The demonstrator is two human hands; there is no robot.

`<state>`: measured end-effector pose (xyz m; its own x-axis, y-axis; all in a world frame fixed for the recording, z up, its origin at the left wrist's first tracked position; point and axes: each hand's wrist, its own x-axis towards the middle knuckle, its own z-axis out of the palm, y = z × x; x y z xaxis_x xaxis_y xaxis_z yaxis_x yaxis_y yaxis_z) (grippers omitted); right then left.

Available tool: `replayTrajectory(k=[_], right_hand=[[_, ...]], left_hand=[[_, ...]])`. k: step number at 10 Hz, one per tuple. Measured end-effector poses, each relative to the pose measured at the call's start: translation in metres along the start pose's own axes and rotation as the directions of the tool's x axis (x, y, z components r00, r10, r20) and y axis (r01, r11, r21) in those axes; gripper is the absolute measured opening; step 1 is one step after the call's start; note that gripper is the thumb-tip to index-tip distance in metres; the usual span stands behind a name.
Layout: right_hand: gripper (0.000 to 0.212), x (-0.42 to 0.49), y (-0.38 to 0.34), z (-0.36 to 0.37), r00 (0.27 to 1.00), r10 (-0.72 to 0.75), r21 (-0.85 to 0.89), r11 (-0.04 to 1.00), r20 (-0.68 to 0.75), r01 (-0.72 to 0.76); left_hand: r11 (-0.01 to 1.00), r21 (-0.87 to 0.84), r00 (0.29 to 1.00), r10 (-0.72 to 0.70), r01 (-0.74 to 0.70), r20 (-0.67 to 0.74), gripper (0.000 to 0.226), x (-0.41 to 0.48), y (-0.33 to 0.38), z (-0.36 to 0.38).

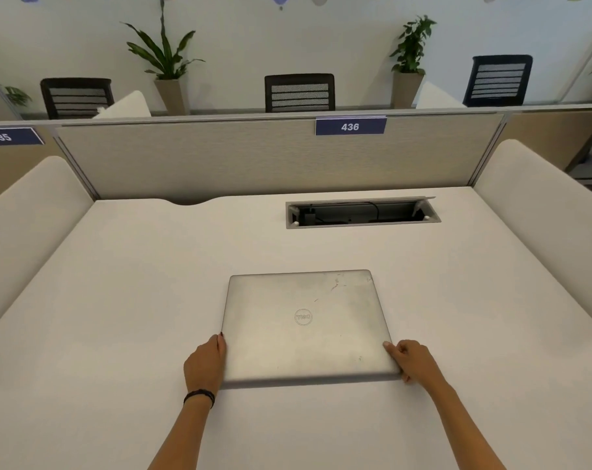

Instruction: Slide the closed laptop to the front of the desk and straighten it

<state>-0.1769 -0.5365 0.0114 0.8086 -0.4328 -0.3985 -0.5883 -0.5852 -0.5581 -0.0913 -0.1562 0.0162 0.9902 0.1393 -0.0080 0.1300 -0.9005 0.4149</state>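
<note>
Closed silver laptop (306,325) lies flat on the white bench (118,300), about centre left to right, in the near half, well apart from the far partition (220,157). Lid up, logo facing the far side, scratches near its far right corner. Edges run close to square with the bench, only slightly turned. Left hand (204,362) presses against the laptop's left edge near the near corner, fingers straight and together, flat along the side; dark band (199,396) on that wrist. Right hand (411,361) grips the near right corner, thumb on the lid, fingers curled under or beside the edge. Near edge of the laptop looks blurred. Open cable tray (362,213) sits in the bench far right of the laptop. Label "436" (350,126) on the partition. Chairs (299,93) and plants (167,52) beyond.
</note>
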Motion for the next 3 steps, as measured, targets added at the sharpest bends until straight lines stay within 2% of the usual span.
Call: replayTrajectory(k=[1,2,3], right_hand=[[0.036,0.009,-0.013,-0.009,1.000,-0.008,-0.108,0.994,-0.020,0.006],[0.029,0.023,-0.032,-0.014,0.994,-0.076,-0.077,0.995,-0.081,0.070],[0.046,0.030,-0.053,-0.021,0.979,-0.146,0.010,0.989,-0.142,0.148]], left_hand=[[0.999,-0.014,0.999,0.029,-0.029,0.017,0.020,0.002,0.006,-0.003],[0.999,-0.006,0.999,0.033,-0.033,0.005,0.031,0.006,0.018,-0.005],[0.989,0.110,0.994,0.100,-0.104,0.039,0.048,0.015,0.027,-0.003]])
